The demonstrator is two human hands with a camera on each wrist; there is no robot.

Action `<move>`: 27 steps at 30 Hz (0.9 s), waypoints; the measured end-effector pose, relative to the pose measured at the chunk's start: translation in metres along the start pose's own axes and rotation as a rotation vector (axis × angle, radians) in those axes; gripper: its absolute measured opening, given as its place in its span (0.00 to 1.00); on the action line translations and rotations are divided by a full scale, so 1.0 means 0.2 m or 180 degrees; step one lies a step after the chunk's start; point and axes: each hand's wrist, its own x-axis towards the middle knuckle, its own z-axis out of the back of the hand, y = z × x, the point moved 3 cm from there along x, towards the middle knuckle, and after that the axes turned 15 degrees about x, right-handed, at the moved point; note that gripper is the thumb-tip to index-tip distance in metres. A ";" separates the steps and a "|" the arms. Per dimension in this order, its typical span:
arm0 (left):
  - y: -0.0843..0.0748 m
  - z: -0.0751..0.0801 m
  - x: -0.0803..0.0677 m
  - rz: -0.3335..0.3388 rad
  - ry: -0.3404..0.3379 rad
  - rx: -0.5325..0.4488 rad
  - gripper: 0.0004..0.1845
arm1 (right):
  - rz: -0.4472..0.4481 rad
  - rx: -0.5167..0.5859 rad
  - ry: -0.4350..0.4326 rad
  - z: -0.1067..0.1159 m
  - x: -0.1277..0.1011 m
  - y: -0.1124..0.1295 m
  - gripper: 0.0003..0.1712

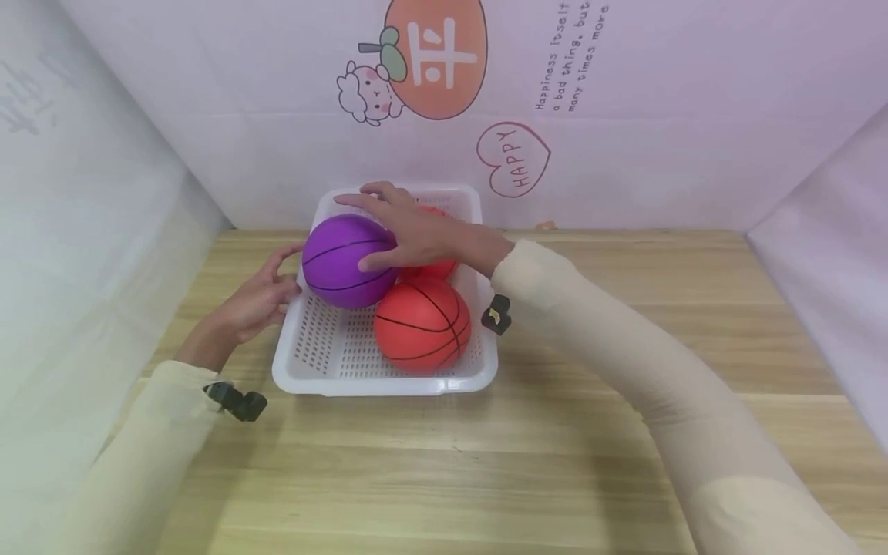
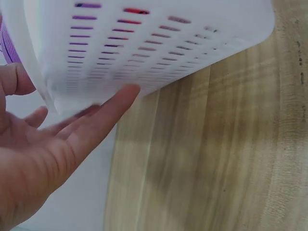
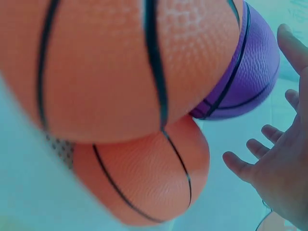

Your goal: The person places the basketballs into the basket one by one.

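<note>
A white perforated plastic basket (image 1: 388,386) holds a purple toy basketball (image 1: 340,266), a red basketball (image 1: 421,327) at the front right and another red one (image 1: 444,268) behind it, partly covered by my right hand (image 1: 419,231). That hand reaches over the purple ball from the right with spread fingers. In the right wrist view a gap shows between its fingers and the purple ball (image 3: 255,67). My left hand (image 1: 255,304) is at the basket's left rim. In the left wrist view, its long fingers extend along the basket's outer wall (image 2: 159,43), the thumb near the rim.
The basket stands on a wood-grain table (image 1: 430,470), close to its back edge. A white printed cloth (image 1: 277,154) rises behind, with more white cloth (image 1: 83,193) on both sides. Small black devices (image 1: 236,401) are strapped at both wrists.
</note>
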 end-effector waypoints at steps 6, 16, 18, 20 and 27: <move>-0.03 0.03 0.02 0.0000 -0.0589 0.0312 0.39 | -0.0121 -0.0083 -0.0237 0.06 -0.09 -0.06 0.53; -0.08 0.06 0.01 -0.0076 -0.0901 0.1234 0.34 | -0.0287 -0.0137 -0.0613 0.16 -0.28 -0.22 0.47; -0.09 0.06 0.00 -0.0082 -0.0961 0.1502 0.34 | -0.0330 -0.0155 -0.0675 0.17 -0.31 -0.23 0.47; -0.10 0.07 0.00 -0.0098 -0.1030 0.1734 0.34 | -0.0393 -0.0159 -0.0757 0.18 -0.35 -0.25 0.47; -0.13 0.08 -0.03 -0.0449 -0.1267 0.2227 0.34 | -0.0716 -0.0211 -0.1020 0.20 -0.51 -0.30 0.45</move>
